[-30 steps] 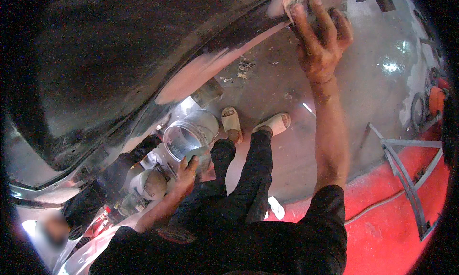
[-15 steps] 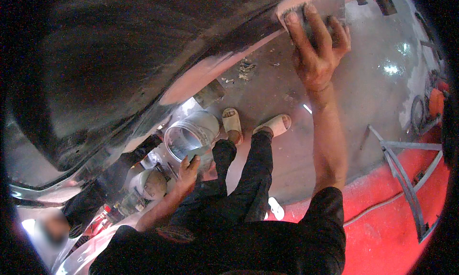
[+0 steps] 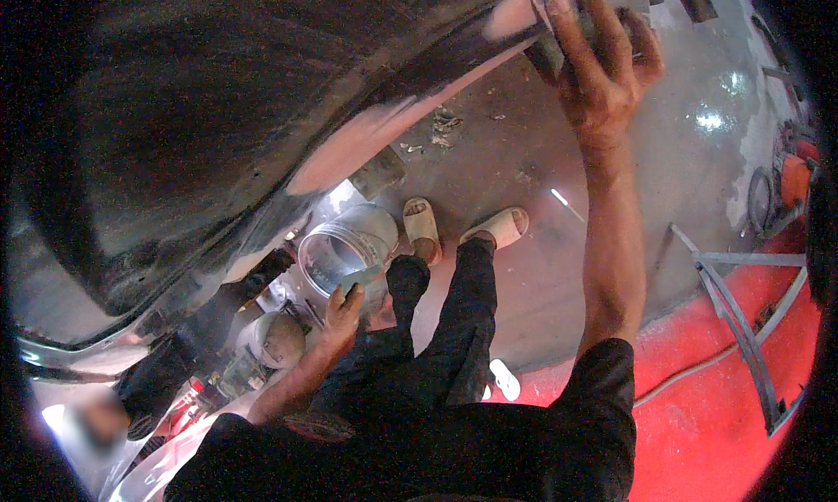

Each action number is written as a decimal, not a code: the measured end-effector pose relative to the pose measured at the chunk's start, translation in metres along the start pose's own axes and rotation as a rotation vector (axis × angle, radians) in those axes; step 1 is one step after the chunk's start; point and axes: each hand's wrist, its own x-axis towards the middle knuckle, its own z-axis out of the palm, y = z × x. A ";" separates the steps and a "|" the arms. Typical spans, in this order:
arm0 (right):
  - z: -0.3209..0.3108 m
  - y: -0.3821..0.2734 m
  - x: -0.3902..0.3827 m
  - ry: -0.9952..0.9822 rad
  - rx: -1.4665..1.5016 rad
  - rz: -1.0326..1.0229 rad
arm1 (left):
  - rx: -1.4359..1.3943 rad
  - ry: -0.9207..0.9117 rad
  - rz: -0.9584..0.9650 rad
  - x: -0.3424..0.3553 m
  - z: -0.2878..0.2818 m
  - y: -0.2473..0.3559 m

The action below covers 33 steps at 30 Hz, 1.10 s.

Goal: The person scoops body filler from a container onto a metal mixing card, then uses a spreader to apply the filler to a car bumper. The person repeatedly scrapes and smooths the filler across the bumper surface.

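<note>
Along the dark car body panel [image 3: 218, 92] run pink filler patches [image 3: 345, 148] and a smaller pink patch [image 3: 513, 17] near the top. My right hand [image 3: 607, 79] is stretched up to the panel's edge beside that smaller patch. Its fingers press on a flat greyish piece [image 3: 545, 61], mostly hidden under them; its exact kind is unclear. Low at the left, my left hand [image 3: 343, 317] is closed on a thin grey-green flat piece [image 3: 360, 278], next to the rim of a white bucket [image 3: 307, 259].
A second pale container [image 3: 278, 340] stands left of my left arm. A person [image 3: 100, 423] is at the lower left. A grey metal frame [image 3: 738, 327] rests on the red floor [image 3: 690, 432] at right. White slippers [image 3: 504, 380] lie behind my legs; debris [image 3: 445, 127] lies on the grey floor.
My right hand has shifted to the right and slightly up along the panel edge, uncovering more of the small pink patch. My left hand has stayed about where it was.
</note>
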 end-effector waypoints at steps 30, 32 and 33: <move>0.003 -0.118 0.011 0.109 0.216 0.627 | 0.114 -0.085 0.118 0.021 -0.022 -0.036; -0.002 -0.134 0.003 0.035 0.240 0.618 | 0.132 -0.088 0.072 0.022 -0.024 -0.036; -0.008 -0.140 0.002 -0.001 0.250 0.615 | 0.204 -0.103 0.085 0.023 -0.027 -0.033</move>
